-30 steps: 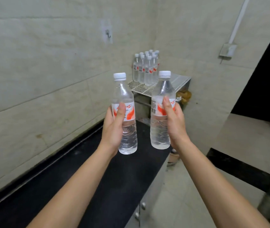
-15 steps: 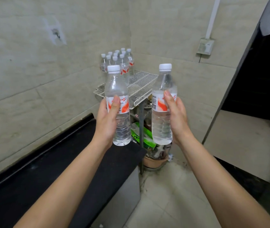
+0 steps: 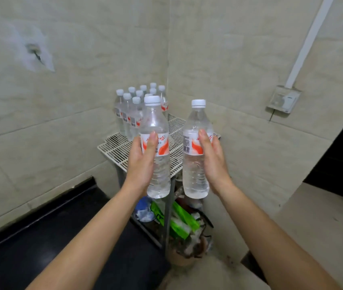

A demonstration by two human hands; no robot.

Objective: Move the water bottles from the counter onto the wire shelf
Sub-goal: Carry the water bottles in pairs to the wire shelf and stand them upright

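Note:
My left hand (image 3: 141, 162) grips a clear water bottle (image 3: 156, 122) with a white cap and an orange-and-white label, held upright. My right hand (image 3: 213, 164) grips a second such bottle (image 3: 195, 174), also upright. Both bottles hang in the air in front of the white wire shelf (image 3: 114, 147) in the room's corner. Several more bottles (image 3: 128, 114) stand grouped at the shelf's back left, against the wall. The near and right parts of the shelf grid are partly hidden behind the two held bottles.
The black counter (image 3: 41, 248) runs along the left wall and ends just short of the shelf. Under the shelf lie green packets (image 3: 184, 222) and a basket of clutter. A wall socket box (image 3: 283, 99) sits on the right wall.
I have come closer to the shelf with both bottles; the shelf and its bottle group now appear larger and directly behind the held bottles. Both grips are unchanged.

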